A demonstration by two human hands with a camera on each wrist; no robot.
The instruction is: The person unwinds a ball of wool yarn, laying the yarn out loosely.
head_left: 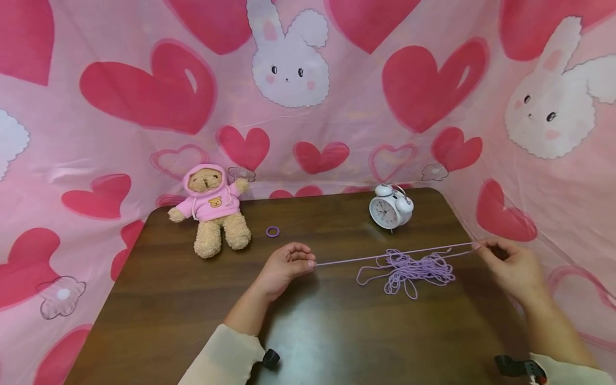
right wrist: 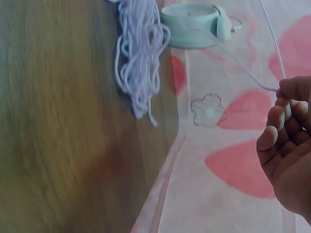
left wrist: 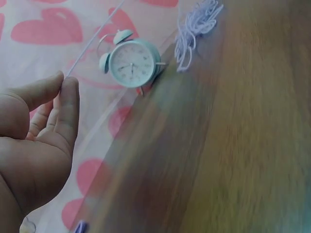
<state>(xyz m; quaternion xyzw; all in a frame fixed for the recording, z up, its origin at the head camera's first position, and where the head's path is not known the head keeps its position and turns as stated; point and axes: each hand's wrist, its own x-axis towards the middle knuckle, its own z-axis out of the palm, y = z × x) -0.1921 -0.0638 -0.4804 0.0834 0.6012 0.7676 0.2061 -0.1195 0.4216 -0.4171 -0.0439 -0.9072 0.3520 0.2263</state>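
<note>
A length of purple cord (head_left: 356, 259) stretches nearly straight between the two hands, above the table. Its left end is pinched between thumb and index finger of my left hand (head_left: 284, 269). My right hand (head_left: 515, 270) pinches the other part of the cord the same way, at the table's right side. From the right fingertips a second strand runs back to a loose, looped pile of the same cord (head_left: 418, 270) on the table. In the right wrist view, both strands meet at the pinching fingers (right wrist: 294, 90). One loose cord end hangs from the pile (right wrist: 154, 122).
A white twin-bell alarm clock (head_left: 391, 207) stands behind the cord pile. At the back left sits a teddy bear (head_left: 212, 211) in a pink hoodie, with a small purple ring (head_left: 272, 231) beside it. Pink cloth with hearts and rabbits (head_left: 298, 123) surrounds the brown table (head_left: 159, 321).
</note>
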